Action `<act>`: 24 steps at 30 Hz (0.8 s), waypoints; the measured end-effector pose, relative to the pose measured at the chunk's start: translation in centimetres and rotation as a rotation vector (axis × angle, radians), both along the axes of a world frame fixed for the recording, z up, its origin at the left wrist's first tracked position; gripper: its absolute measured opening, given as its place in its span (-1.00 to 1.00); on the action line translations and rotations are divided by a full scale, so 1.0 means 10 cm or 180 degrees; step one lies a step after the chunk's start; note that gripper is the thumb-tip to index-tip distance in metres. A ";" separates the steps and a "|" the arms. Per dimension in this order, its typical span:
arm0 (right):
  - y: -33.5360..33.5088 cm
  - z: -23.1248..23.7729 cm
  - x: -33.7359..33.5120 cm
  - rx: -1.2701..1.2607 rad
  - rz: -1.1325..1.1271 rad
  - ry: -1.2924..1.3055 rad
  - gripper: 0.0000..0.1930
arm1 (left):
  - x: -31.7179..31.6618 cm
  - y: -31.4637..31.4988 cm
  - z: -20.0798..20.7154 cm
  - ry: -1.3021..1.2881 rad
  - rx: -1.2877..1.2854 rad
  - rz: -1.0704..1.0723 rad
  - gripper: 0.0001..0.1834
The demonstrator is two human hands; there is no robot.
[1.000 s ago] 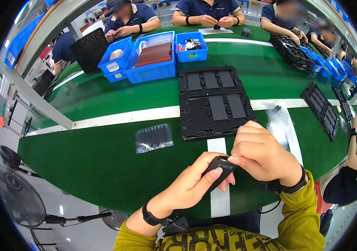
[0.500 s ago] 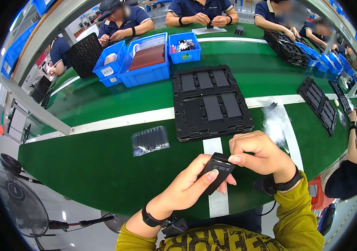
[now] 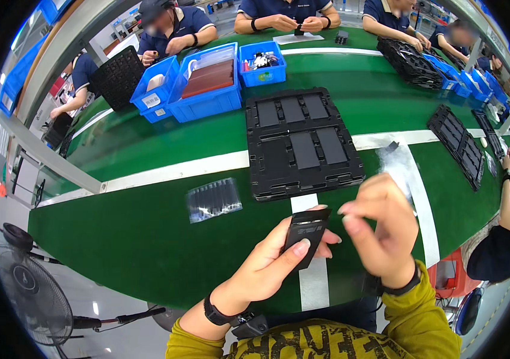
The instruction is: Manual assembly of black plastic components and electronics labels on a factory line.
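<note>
My left hand (image 3: 264, 269) is closed round a flat black battery pack (image 3: 306, 232), with the thumb pressed on its printed face and the fingers behind it. A thin silvery line runs below the pack's dark top flap. Just right of the pack, my right hand (image 3: 389, 230) hangs in the air, slightly blurred. Its thumb and forefinger are apart, and nothing shows between them. Beyond both hands lies a stacked black tray (image 3: 265, 173) holding several flat dark packs (image 3: 304, 151) in its slots.
A clear sheet of dark strips (image 3: 214, 200) lies left of the tray; a crumpled clear bag (image 3: 393, 161) lies right. Blue bins (image 3: 207, 106) stand at the back left. Another black tray (image 3: 459, 148) is farther right. Co-workers sit across and to the right. A fan (image 3: 30, 290) stands left.
My right hand has come off the pack's top edge and moved right and slightly up, its fingers parting. The pack now stands more upright in my left hand, its top flap raised.
</note>
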State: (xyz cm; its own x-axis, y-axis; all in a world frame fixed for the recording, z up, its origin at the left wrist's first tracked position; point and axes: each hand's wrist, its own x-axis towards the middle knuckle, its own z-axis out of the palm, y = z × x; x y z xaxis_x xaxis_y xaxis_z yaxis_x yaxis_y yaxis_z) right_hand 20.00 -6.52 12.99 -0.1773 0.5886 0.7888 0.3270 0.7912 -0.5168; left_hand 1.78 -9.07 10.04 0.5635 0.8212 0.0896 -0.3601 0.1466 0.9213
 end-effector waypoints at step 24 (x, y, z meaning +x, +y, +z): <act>-0.22 -0.21 -0.23 0.0188 -0.0348 0.0040 -0.72 | 0.12 -0.05 -0.07 0.0915 0.1377 0.0741 -0.41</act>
